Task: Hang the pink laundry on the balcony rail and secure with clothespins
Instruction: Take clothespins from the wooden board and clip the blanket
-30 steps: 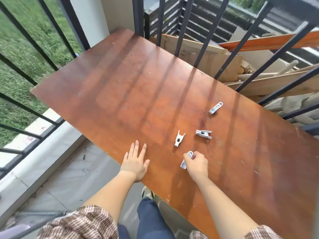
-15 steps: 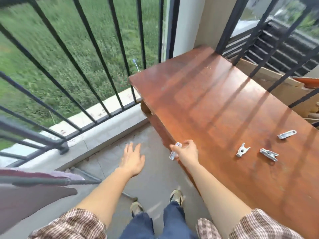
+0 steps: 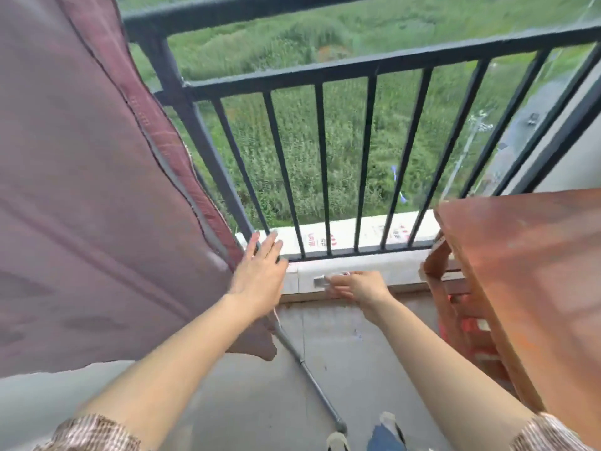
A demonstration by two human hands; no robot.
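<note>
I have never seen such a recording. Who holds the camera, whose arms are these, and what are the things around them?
The camera sits on a person's head and looks down, so the arms are the wearer's own. The right hand pinches a small pale clothespin. The left hand is open and empty, beside the pink laundry, which hangs on the left by the black balcony rail. At right stands a brown wooden table; what lies on it is out of view.

Soft even daylight, motion blur throughout, wide-angle bending at edges.
</note>
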